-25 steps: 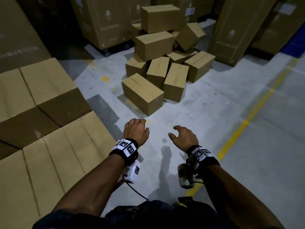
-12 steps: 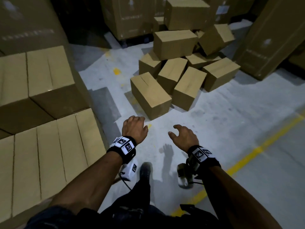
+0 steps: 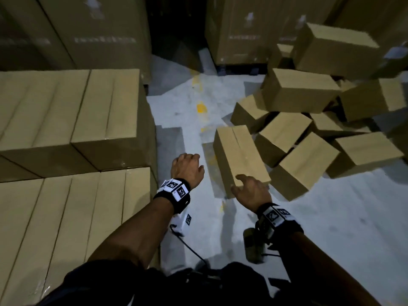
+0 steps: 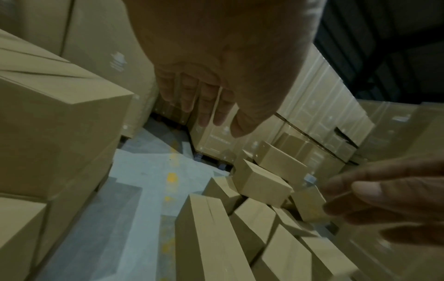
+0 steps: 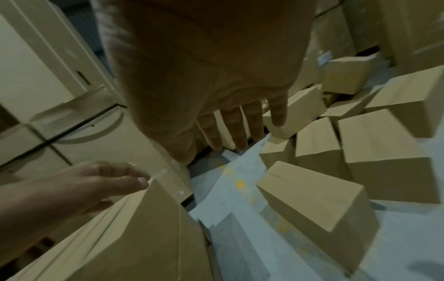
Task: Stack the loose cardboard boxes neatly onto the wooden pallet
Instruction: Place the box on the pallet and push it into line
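Nearest box (image 3: 239, 159): lies flat on the floor (image 3: 331, 217) at the front of the loose pile (image 3: 309, 111), long axis running from you toward the far left, top seam along it.
Your left hand (image 3: 187, 167): empty, fingers loose, above the floor beside that box.
Your right hand (image 3: 251, 191): empty, fingers spread, over the box's near end; contact unclear.
Stacked boxes (image 3: 72, 120): at your left.
Change: pile now nearer and shifted right; both hands closer to the box.
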### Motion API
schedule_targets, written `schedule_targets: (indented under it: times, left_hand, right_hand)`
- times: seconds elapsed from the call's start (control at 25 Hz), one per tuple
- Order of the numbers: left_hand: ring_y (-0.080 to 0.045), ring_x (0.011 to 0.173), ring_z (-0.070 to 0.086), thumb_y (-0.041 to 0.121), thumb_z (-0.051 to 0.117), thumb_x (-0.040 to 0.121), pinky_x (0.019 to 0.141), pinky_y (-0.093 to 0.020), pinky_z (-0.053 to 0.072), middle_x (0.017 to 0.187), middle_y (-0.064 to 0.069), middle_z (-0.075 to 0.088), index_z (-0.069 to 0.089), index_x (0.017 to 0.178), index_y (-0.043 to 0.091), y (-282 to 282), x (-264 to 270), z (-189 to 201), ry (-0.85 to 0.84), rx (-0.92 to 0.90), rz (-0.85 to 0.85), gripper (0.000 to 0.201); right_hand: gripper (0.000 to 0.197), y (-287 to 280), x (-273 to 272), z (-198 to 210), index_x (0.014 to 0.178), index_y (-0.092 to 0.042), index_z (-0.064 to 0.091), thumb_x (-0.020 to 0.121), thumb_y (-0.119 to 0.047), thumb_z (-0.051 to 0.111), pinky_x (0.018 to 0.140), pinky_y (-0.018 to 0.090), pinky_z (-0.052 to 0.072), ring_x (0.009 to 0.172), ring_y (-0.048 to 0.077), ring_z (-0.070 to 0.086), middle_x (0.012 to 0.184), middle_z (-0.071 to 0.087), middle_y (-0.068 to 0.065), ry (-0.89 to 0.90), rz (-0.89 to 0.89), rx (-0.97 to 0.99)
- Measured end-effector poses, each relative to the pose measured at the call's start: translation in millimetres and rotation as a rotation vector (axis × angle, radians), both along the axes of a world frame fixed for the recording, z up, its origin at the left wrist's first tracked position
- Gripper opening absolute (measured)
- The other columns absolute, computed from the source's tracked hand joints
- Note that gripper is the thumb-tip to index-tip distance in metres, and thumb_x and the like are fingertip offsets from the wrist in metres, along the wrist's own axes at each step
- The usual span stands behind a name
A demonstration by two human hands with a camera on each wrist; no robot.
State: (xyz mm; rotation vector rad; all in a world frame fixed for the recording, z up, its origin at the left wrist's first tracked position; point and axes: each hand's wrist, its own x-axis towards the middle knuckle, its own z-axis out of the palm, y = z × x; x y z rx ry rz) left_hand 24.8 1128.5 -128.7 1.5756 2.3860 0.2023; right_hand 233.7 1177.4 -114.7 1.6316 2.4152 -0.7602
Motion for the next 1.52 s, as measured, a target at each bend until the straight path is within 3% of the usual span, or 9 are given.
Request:
schedule_targets:
  times: [0.32,0.44,0.6,0.72,0.92,1.24,1.32,1.44,1.52]
  left_hand:
    - [-0.029,0.129,0.045,0.036,0.046,0.097,0.100,-0.038,0.037,0.135,-0.011,0.055,0.051,0.134,0.015,34,-153,-4,0.076,-0.055,0.414,0.043]
    - [-0.027,0.131,0.043,0.037,0.048,0.097,0.102,-0.039,0.037,0.135,-0.009,0.057,0.052,0.134,0.016,48,-215,-10,0.096,-0.052,0.614,0.044]
    - [-0.029,0.124,0.050,0.038,0.050,0.096,0.101,-0.040,0.041,0.129,-0.011,0.062,0.055,0.132,0.014,58,-270,-7,0.072,-0.047,0.854,0.043]
    - [-0.033,0.123,0.052,0.036,0.052,0.096,0.096,-0.041,0.043,0.130,-0.014,0.061,0.053,0.135,0.011,54,-293,-9,-0.070,0.013,1.093,0.046]
    - [-0.039,0.131,0.044,0.035,0.058,0.095,0.104,-0.045,0.042,0.146,-0.019,0.045,0.039,0.148,0.010,41,-326,-40,-0.339,0.116,1.415,0.061]
    - [-0.043,0.135,0.039,0.028,0.065,0.092,0.110,-0.044,0.036,0.152,-0.026,0.033,0.021,0.154,0.006,52,-375,-83,-0.621,0.320,1.796,0.079]
    - [-0.043,0.137,0.038,0.026,0.069,0.090,0.111,-0.045,0.035,0.153,-0.026,0.032,0.018,0.155,0.005,57,-388,-97,-0.641,0.375,1.899,0.085]
    - [-0.048,0.131,0.041,0.028,0.073,0.086,0.104,-0.049,0.039,0.146,-0.032,0.038,0.027,0.149,0.000,73,-399,-112,-0.618,0.417,2.064,0.083]
    - [-0.046,0.135,0.035,0.031,0.070,0.088,0.107,-0.047,0.036,0.153,-0.029,0.027,0.022,0.153,0.005,84,-402,-116,-0.630,0.398,2.133,0.086]
  right_hand:
    - [0.058,147,-208,-11,0.149,-0.020,0.044,0.100,-0.050,0.050,0.107,0.042,0.040,0.135,0.033,0.047,0.149,0.050,0.011,-0.006,0.452,-0.017]
    - [0.056,196,-298,-13,0.148,-0.020,0.045,0.100,-0.047,0.050,0.104,0.042,0.043,0.132,0.035,0.049,0.148,0.051,0.012,-0.017,0.642,-0.009]
    - [0.053,242,-408,3,0.141,-0.017,0.054,0.099,-0.048,0.052,0.100,0.043,0.047,0.125,0.036,0.055,0.138,0.059,0.014,-0.025,0.839,0.015]
    - [0.055,260,-474,13,0.144,-0.015,0.051,0.100,-0.047,0.051,0.105,0.042,0.044,0.129,0.036,0.052,0.143,0.056,0.015,-0.041,0.924,0.025]
    - [0.057,275,-556,9,0.151,-0.023,0.039,0.099,-0.043,0.051,0.108,0.041,0.040,0.134,0.035,0.047,0.150,0.048,0.013,-0.039,0.946,0.015]
    - [0.068,300,-678,-27,0.155,-0.020,0.031,0.096,-0.040,0.057,0.109,0.045,0.039,0.137,0.039,0.041,0.151,0.042,0.016,-0.026,0.906,-0.064]
    - [0.071,312,-717,-44,0.156,-0.020,0.029,0.095,-0.040,0.059,0.110,0.046,0.038,0.138,0.039,0.039,0.152,0.041,0.017,-0.027,0.899,-0.063]
    - [0.075,332,-771,-67,0.157,-0.021,0.026,0.093,-0.040,0.061,0.113,0.047,0.035,0.141,0.039,0.034,0.155,0.036,0.017,-0.049,0.926,-0.057]
    - [0.080,346,-802,-80,0.158,-0.022,0.022,0.092,-0.042,0.062,0.116,0.048,0.031,0.145,0.038,0.029,0.158,0.030,0.016,-0.059,0.923,-0.062]
